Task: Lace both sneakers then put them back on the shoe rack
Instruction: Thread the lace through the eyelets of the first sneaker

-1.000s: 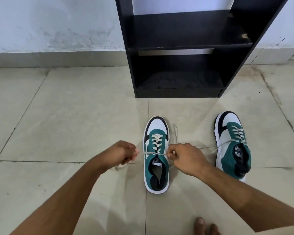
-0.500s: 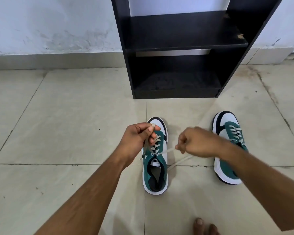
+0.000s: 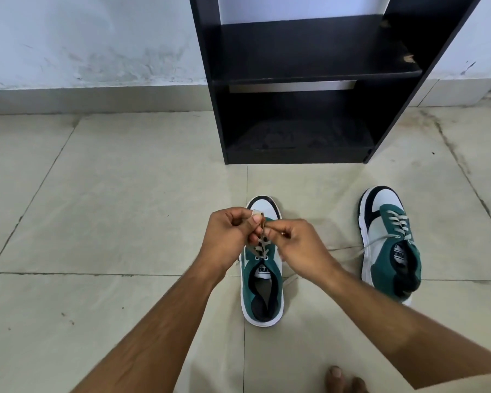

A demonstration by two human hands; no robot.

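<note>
Sneakers: 2, green and white, both on the floor tiles in front of the black shoe rack. Near sneaker sits centred under your hands, toe toward the rack; second sneaker lies well apart to your right, laces threaded but ends loose on the tile.

Change noted: 1 second ago your hands were spread to either side of the near sneaker, pulling the lace flat and taut across the eyelets. Now both hands have come together above the toe end, and the lace rises in 2 strands from the top eyelets to your fingers. Judgement: lacing on this shoe is done and you are at the knot.

Left hand is closed, thumb and forefinger pinching the lace end just above the toe cap. Right hand is closed too, fingertips pinching the lace close beside the left; the 2 hands almost touch. What shape the lace takes between the fingers cannot be told.

Hands are above the shoe, not touching it; only the lace joins them to it.

Outward: both rack shelves are bare, wall behind. A bare foot shows at the lower edge.

Remaining, by judgement: finish this knot, tie the right-hand sneaker, shelve both.
</note>
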